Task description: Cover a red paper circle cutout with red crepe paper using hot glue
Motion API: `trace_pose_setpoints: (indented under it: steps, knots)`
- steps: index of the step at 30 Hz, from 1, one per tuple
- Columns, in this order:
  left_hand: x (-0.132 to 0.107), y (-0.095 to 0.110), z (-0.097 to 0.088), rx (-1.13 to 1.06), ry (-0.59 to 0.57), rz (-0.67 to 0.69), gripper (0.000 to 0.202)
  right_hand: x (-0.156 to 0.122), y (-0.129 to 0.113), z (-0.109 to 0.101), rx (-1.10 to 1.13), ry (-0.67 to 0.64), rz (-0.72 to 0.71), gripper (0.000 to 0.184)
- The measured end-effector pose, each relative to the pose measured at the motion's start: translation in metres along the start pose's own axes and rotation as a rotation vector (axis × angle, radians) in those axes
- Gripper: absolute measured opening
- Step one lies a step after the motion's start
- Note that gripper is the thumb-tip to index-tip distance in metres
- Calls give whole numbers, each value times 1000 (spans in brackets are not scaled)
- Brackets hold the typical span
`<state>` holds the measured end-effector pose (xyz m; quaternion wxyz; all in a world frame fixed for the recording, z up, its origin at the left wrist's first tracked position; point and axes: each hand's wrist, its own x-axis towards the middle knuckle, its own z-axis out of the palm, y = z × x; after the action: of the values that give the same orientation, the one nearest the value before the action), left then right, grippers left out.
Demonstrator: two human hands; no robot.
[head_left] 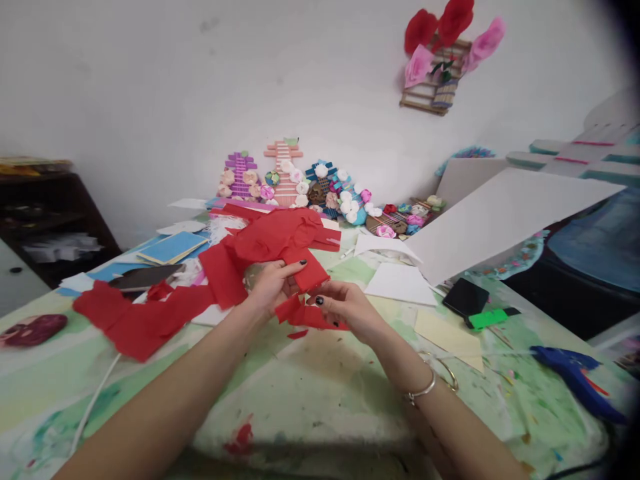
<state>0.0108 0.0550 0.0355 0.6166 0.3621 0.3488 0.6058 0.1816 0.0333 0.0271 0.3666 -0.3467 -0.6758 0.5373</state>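
Note:
My left hand (273, 285) grips a long strip of red crepe paper (260, 250) that trails across the paint-stained table (320, 393) to the left. My right hand (345, 308) pinches a smaller piece of the same red paper (305, 315) just below it; both hands meet over the table's middle. A small red scrap (297, 335) lies under them. A bangle sits on my right wrist.
Paper-flower crafts (320, 190) line the wall at the back. A large white sheet (500, 220) leans at the right, with a black phone (466, 297), a green marker (487, 319) and a blue glue gun (575, 377). Blue card (173, 247) lies at the left.

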Motion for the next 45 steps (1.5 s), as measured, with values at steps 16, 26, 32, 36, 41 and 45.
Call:
trace_pose_setpoints:
  steps: [16,26,32,36,41,45]
  knots:
    - [-2,-16,9,-114,-28,38,10,-14,3,14,315,-9,153,16]
    - [-6,-7,12,-156,29,-53,12,-15,-1,5,214,140,-28,33]
    - [-6,-14,11,-82,-31,-39,6,-11,3,3,231,245,-35,31]
    - [-2,-16,6,-43,-73,13,9,-12,4,1,323,221,16,27]
    - [1,-15,2,-30,-51,23,11,-12,5,-7,409,278,-2,22]
    - [2,-12,3,-84,5,11,10,-13,2,-16,447,358,-81,24]
